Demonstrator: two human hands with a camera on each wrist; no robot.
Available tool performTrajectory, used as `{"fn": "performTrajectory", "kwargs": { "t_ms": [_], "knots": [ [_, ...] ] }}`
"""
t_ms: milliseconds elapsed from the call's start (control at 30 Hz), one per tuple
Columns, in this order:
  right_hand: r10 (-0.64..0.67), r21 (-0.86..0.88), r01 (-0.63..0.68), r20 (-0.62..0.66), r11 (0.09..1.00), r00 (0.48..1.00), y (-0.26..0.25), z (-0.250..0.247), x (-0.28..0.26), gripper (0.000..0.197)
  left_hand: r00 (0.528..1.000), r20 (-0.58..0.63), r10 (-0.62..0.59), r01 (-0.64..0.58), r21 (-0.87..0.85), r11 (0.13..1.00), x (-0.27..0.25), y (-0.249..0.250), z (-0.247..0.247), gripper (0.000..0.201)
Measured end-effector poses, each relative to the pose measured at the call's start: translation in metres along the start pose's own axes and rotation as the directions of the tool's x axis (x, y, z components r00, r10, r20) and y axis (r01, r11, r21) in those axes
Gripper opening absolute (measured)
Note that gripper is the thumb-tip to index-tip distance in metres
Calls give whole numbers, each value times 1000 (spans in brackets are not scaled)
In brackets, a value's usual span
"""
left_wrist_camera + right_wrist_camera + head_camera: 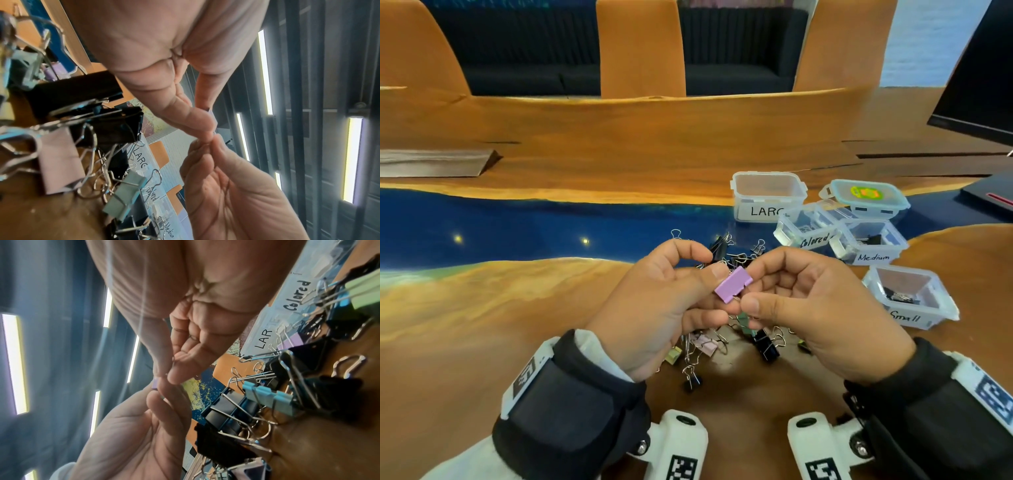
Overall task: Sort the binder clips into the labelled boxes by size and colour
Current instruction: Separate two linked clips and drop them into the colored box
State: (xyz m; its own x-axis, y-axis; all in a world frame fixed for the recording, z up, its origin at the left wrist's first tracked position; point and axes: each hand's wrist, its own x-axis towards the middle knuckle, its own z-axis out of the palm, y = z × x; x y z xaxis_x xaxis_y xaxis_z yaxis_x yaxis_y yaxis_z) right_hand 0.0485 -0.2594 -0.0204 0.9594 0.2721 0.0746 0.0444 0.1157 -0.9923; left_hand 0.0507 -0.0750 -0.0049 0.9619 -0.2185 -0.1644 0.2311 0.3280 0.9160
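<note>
A purple binder clip [733,284] is held above the surface [482,325], pinched between both hands: the left hand [664,308] at its 9 o'clock edge, the right hand [811,308] at its 4 o'clock corner. Beneath them lies the clip pile [726,339]. At 2 o'clock stand the boxes marked Large [768,197], Colored [806,228], Medium [868,241] and Small [911,296].

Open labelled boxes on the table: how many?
4, all right of the clip pile: Large box farthest, Colored box, Medium box, Small box nearest. A lidded box sits behind.
</note>
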Motion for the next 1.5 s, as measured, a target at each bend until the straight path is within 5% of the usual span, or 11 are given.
{"fn": "performTrajectory", "kwargs": {
  "t_ms": [533,700,1067,1500],
  "knots": [
    [-143,-157,136,-35,978,989,1,-2,0,33,994,112,8,-35,240,970,-3,-2,-8,24],
    [-108,-90,108,7,990,994,0,1,0,35,989,147,-16,-7,153,988,-1,-4,-9,21],
    [-134,-254,122,-31,959,990,-3,0,-2,10,990,139,21,-32,75,997,2,-6,-13,38],
    [-91,-337,58,-84,940,992,-4,-5,-4,11,985,158,74,-95,128,987,3,-8,-11,39]
  ]
}}
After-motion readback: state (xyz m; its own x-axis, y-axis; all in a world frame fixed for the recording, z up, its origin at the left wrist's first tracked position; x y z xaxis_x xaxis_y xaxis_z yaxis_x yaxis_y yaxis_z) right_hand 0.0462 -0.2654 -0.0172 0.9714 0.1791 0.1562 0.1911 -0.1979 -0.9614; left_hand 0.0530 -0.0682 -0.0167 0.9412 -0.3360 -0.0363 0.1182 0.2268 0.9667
